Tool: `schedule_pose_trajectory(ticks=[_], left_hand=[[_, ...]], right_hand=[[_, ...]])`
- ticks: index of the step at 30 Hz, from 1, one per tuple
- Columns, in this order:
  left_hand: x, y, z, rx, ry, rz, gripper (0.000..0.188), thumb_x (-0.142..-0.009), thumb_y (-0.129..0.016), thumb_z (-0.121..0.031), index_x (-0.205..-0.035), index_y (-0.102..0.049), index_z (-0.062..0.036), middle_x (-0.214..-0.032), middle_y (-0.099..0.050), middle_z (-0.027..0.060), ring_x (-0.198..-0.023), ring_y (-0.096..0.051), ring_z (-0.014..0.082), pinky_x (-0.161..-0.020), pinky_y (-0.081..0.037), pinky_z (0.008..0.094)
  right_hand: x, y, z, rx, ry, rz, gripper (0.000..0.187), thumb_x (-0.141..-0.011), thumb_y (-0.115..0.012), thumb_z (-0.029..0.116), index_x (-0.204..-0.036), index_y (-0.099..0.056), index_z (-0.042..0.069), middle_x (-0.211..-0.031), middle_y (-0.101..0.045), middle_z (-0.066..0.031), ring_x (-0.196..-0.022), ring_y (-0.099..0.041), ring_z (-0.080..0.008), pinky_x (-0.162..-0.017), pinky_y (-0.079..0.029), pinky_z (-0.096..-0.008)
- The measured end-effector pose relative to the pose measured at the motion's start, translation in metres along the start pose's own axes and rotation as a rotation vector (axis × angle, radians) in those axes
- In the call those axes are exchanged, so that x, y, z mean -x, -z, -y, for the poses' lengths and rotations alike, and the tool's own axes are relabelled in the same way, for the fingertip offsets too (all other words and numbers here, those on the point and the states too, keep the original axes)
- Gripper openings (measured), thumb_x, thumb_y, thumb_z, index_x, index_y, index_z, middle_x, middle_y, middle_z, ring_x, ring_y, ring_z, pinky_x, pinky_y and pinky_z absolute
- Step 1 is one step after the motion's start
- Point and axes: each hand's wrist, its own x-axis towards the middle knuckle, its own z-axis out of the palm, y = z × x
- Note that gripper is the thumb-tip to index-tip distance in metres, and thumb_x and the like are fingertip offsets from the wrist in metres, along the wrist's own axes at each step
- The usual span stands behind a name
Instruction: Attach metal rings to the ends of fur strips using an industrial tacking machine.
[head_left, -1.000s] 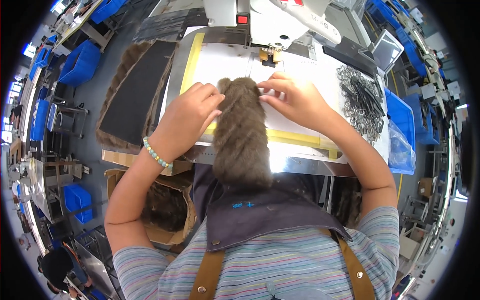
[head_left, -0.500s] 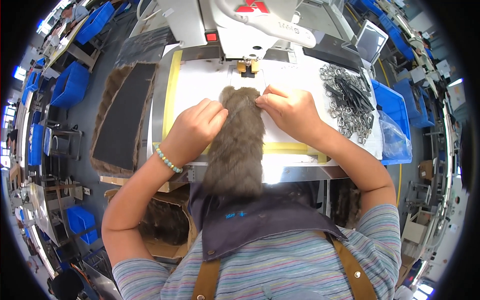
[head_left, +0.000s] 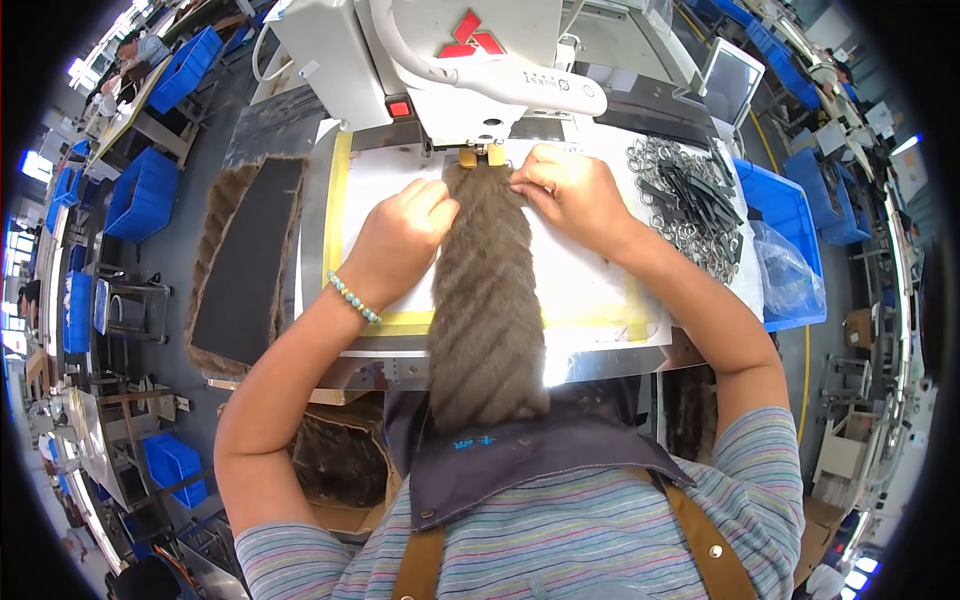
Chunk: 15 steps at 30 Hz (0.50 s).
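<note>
A long strip of brown fur (head_left: 487, 300) lies lengthwise on the white work surface, its near end hanging over the front edge onto my apron. Its far end reaches the yellow-sided clamp (head_left: 482, 156) under the sewing machine head (head_left: 460, 110). My left hand (head_left: 405, 235) is closed, thumb and fingers pinching the strip's left edge near the top. On the opposite edge, slightly farther up, my right hand (head_left: 572, 198) pinches the fur between thumb and fingertips. Whatever lies under the fur's far end is hidden.
To the right lies a pile of metal clasps with black straps (head_left: 690, 200), beside a blue bin (head_left: 800, 215) with a clear plastic bag. At left rest dark-backed fur pieces (head_left: 250, 265). Below the table stands a cardboard box (head_left: 375, 510) holding fur. Yellow tape (head_left: 337, 200) borders the surface.
The fur strip's far end has moved forward to the clamp, and it now lies flatter and straighter. Both hands keep their pinch on its edges. My view has shifted slightly.
</note>
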Motion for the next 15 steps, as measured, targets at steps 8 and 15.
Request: schedule_pose_trajectory(ticks=[8, 15], left_hand=[[-0.009, -0.009, 0.014, 0.046, 0.043, -0.024, 0.006, -0.090, -0.073, 0.000, -0.095, -0.070, 0.0022, -0.097, -0.070, 0.0123, -0.092, -0.069, 0.0313, -0.081, -0.058, 0.0405], [-0.005, -0.020, 0.021, 0.141, 0.128, -0.045, 0.013, -0.095, -0.071, -0.001, -0.107, -0.068, 0.0018, -0.121, -0.072, 0.0185, -0.109, -0.068, 0.0360, -0.097, -0.056, 0.0439]], right_hand=[[-0.005, -0.009, -0.011, -0.050, -0.113, 0.015, 0.010, -0.090, -0.079, 0.004, -0.099, -0.080, 0.006, -0.096, -0.074, -0.0082, -0.088, -0.074, -0.0253, -0.077, -0.060, -0.0363], [-0.004, -0.014, -0.019, -0.014, 0.042, -0.050, 0.011, -0.089, -0.078, 0.007, -0.100, -0.078, 0.005, -0.109, -0.078, -0.0071, -0.110, -0.072, -0.0277, -0.092, -0.060, -0.0394]])
